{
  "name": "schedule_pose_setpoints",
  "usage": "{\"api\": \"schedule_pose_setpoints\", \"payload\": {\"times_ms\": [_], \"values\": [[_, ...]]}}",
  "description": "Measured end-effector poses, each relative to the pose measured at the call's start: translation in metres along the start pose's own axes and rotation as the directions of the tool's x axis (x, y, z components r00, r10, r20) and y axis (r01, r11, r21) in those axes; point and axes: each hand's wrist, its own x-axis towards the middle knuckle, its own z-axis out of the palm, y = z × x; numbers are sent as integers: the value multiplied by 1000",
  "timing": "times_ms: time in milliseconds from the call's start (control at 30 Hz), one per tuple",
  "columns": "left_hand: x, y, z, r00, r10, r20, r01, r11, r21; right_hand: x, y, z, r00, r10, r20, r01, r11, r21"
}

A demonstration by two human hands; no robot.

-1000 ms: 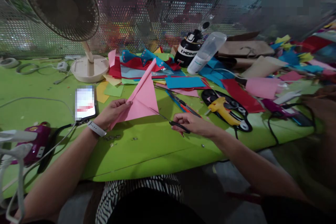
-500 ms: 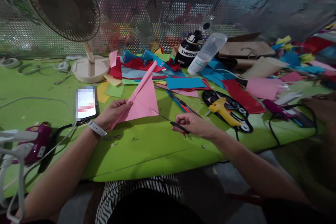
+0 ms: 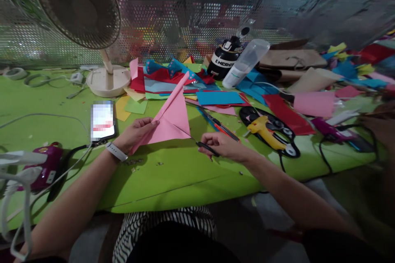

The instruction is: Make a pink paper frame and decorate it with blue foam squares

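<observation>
My left hand (image 3: pixel 138 131) pinches the lower left edge of a pink sheet of paper (image 3: pixel 174 121), thumb on top. The sheet is roughly triangular, with a folded strip along its upper left side, and is held up over the green table (image 3: pixel 173 181). Black-handled scissors (image 3: pixel 207 148) are gripped in my right hand (image 3: pixel 220 146), their thin blades reaching left onto the sheet from its lower right edge. Part of the handles is hidden by my fingers.
Behind lie coloured sheets, among them a blue one (image 3: pixel 219 98). A yellow glue gun (image 3: pixel 267 131) rests on a black holder at right. A phone (image 3: pixel 102 121) and a fan (image 3: pixel 108 80) stand left; a black bottle (image 3: pixel 224 59) and a clear spray bottle (image 3: pixel 245 65) are at the back.
My right hand with the scissors has come slightly closer to the pink paper, and the blades reach further in over it. The whole view has shifted a little.
</observation>
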Motion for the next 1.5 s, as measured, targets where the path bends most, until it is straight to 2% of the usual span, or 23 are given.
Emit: {"api": "schedule_pose_setpoints", "payload": {"times_ms": [333, 567, 867, 1100, 1500], "values": [[0, -1, 0, 1000, 0, 18, 0, 1000, 3, -5, -2, 1, 1000, 0, -28, 1, 1000, 30], [-4, 0, 7, 998, -28, 48, 27, 999, 17, 3, -5, 5, 1000, -30, -1, 30, 998, 50], [-3, -2, 5, 997, -17, 72, 16, 1000, 9, 3, -1, 6, 999, -31, -31, 33, 998, 59], [-5, -6, 8, 993, -25, 112, 24, 1000, 15, 8, -1, 10, 998, -67, -8, 68, 996, 57], [-6, -6, 9, 993, -18, 119, 18, 1000, -1, 7, -2, 12, 996, -79, -42, 82, 995, 57]]}}
